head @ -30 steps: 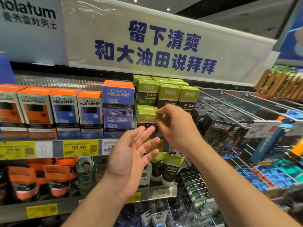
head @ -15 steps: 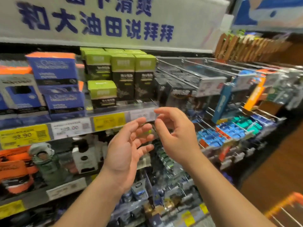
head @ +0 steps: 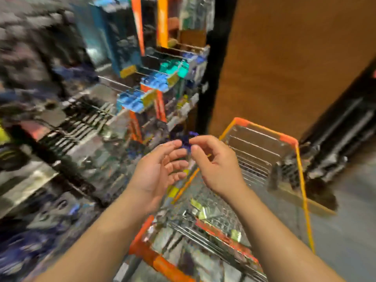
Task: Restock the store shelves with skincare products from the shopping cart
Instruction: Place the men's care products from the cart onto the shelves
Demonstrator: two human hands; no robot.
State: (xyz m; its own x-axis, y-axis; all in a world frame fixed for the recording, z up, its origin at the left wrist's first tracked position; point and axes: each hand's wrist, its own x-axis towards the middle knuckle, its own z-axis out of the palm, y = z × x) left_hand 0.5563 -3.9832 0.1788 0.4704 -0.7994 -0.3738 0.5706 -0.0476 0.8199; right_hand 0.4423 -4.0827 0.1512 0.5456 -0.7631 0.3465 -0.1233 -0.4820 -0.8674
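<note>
Blurred store aisle: brown floor (head: 284, 58) at 1 o'clock, packed shelves (head: 97, 119) from 8 to 12 o'clock.

A wire shopping cart (head: 299, 159) with an orange rim sits at 4 to 6 o'clock, just beside the shelves; small yellow-green packs (head: 200, 210) lie on its mesh bottom, their print too smeared to read. The shelves carry rows of blue, teal and orange boxes, all streaked by motion. Both hands hang above the cart's near-left edge at the centre of the view. The left hand (head: 160, 169) is palm up, its fingers (head: 175, 155) released and loosely spread, holding nothing. The right hand (head: 215, 165) shows its back, fingers (head: 199, 143) gently bent and empty, fingertips close to those of the left.
</note>
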